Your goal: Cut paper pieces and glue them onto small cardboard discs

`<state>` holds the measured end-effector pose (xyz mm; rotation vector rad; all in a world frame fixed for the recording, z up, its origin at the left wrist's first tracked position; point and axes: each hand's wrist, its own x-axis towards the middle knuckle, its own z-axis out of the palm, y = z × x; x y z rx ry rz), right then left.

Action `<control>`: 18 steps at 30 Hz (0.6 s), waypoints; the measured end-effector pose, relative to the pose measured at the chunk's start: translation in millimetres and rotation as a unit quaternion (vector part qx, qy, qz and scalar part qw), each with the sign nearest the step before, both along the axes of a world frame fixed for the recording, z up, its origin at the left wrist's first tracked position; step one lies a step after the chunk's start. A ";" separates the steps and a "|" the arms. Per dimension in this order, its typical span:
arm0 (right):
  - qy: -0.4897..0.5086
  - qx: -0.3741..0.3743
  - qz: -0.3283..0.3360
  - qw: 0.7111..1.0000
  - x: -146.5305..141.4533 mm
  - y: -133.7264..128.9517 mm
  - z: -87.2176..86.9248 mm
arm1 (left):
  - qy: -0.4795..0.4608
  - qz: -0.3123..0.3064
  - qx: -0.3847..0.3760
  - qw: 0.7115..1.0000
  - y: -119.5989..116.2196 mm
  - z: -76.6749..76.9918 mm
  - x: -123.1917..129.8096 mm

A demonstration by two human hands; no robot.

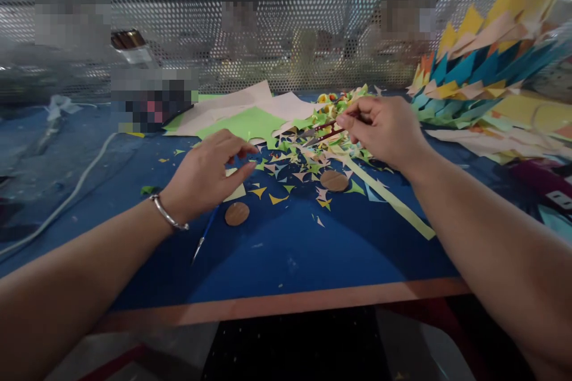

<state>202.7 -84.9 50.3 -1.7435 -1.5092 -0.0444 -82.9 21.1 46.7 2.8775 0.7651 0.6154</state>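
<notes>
My right hand is closed on a pair of scissors with dark red handles, above a heap of coloured paper scraps. Its blades point left. My left hand, with a silver bracelet at the wrist, hovers over the table with thumb and fingers apart and nothing between them. Beneath it lies a pale yellow paper piece, partly hidden. One brown disc sits just below that hand; another brown disc lies among the scraps. A blue-handled brush rests near the left disc.
Green paper and pale pink sheets lie behind the scraps. A layered paper construction stands at the back right. A yellow strip runs toward the front right. A white cable crosses the left. Perforated metal rises behind the table.
</notes>
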 end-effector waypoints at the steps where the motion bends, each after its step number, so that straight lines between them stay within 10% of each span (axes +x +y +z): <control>1: 0.008 0.004 0.010 1.000 -2.3 -1.2 0.8 | -0.015 -0.009 0.018 1.000 -3.4 6.1 6.7; 8: 0.045 0.038 0.041 0.997 -11.9 -9.6 9.6 | -0.008 -0.134 0.037 0.990 -3.1 47.8 90.9; 18: 0.041 0.112 -0.024 0.993 28.1 -7.4 10.5 | 0.081 -0.143 -0.011 0.986 34.4 44.9 166.8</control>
